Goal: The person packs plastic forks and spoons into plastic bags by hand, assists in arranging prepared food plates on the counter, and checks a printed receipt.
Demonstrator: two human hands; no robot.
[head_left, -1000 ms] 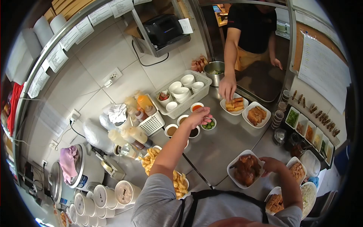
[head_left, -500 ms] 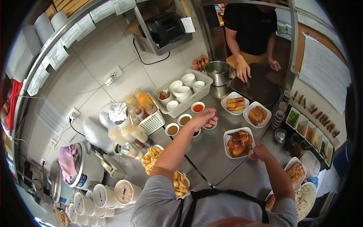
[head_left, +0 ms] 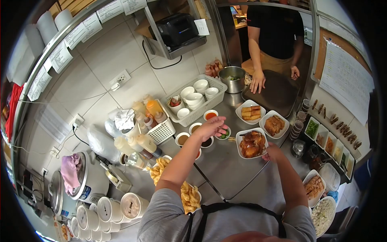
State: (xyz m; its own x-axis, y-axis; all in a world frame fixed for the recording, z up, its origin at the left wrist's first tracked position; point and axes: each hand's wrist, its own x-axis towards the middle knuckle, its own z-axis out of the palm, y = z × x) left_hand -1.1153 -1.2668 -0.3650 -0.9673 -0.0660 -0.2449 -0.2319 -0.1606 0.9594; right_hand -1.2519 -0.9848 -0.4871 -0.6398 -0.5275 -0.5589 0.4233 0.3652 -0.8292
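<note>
My right hand (head_left: 275, 153) grips the right rim of a square white bowl (head_left: 240, 153) of glazed brown roast chicken (head_left: 252, 144). Over the small sauce bowls reaches my left hand (head_left: 213, 128), its fingers loosely bent and apart, with nothing visible in them. Close to its fingertips is a small bowl with green pieces (head_left: 224, 134). Around that hand are a bowl of orange-red sauce (head_left: 211, 115), a brown sauce bowl (head_left: 182, 139) and a dark sauce bowl (head_left: 207, 142). Just beyond the chicken stand a bowl of fried rolls (head_left: 250, 113) and a bowl of golden-brown fried pieces (head_left: 275, 124).
A basket of white bowls (head_left: 193, 101) and a steel pot (head_left: 232, 79) stand at the back. Across the pass, a person rests a hand (head_left: 257, 82) on a dark tray (head_left: 278, 90). Fried crackers (head_left: 189, 195) lie by my left arm; garnish containers (head_left: 328, 141) line the right.
My right hand has shifted the chicken bowl slightly away and left, nearer the other bowls. My left hand has moved slightly left and down. The person opposite has shifted, their hand now flat on the tray.
</note>
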